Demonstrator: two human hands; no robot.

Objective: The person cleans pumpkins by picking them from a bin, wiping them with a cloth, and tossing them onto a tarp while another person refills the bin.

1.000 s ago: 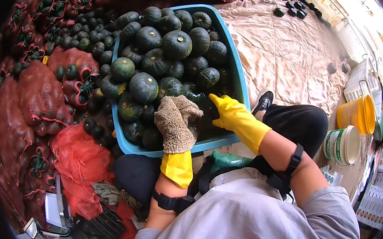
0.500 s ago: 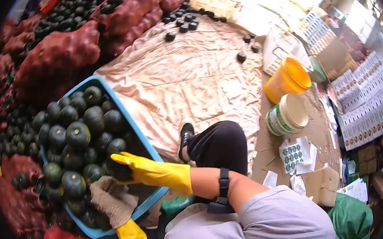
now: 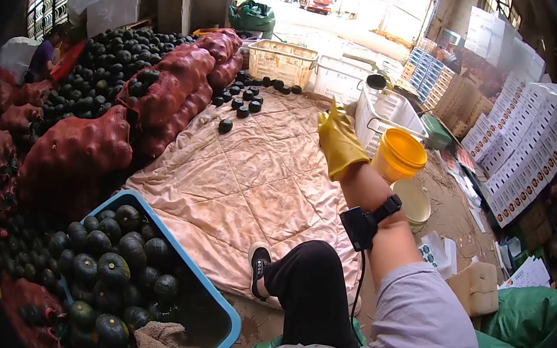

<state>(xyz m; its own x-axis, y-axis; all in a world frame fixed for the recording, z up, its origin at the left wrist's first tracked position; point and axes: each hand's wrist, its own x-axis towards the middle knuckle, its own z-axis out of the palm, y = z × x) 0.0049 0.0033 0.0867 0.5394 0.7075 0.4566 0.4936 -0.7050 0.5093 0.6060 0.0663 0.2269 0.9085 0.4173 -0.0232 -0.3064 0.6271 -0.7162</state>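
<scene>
My right hand (image 3: 341,140), in a yellow rubber glove, reaches out over the far right of the quilted cloth, its fingers apart and nothing in them. A dark round squash (image 3: 376,81) shows beyond it, above the white basket (image 3: 391,114); whether it touches the rim is unclear. At the lower left a blue tub (image 3: 230,317) holds several dark green squashes (image 3: 114,269) and some water. A brown towel (image 3: 165,343) lies at its near edge. My left hand is out of view.
Several squashes (image 3: 225,126) rest on the pink quilted cloth (image 3: 224,182). Red net sacks (image 3: 80,148) and a squash heap (image 3: 122,58) stand left. A yellow bucket (image 3: 401,152), a pale bucket (image 3: 412,203) and label sheets (image 3: 529,151) are right. A person (image 3: 43,57) is far left.
My right hand has gone from the tub, where it held a squash, out to the far right, and is now empty. The view has tilted up; my left hand has left it.
</scene>
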